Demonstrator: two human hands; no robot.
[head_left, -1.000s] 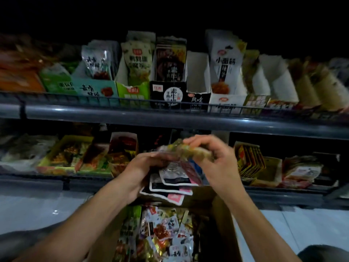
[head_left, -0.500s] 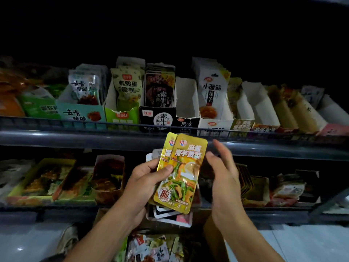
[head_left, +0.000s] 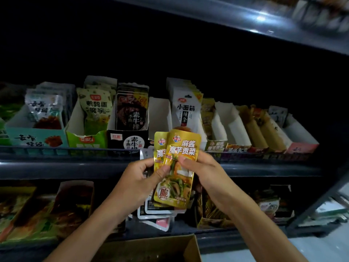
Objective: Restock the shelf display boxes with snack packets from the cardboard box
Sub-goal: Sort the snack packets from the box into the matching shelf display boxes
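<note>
Here, my left hand (head_left: 137, 178) grips a fanned stack of snack packets (head_left: 160, 210), my right hand (head_left: 200, 169) pinches the front gold packet (head_left: 179, 148) of that stack, the display boxes (head_left: 158, 118) stand just above both hands, and the cardboard box (head_left: 151, 248) sits below them.
</note>
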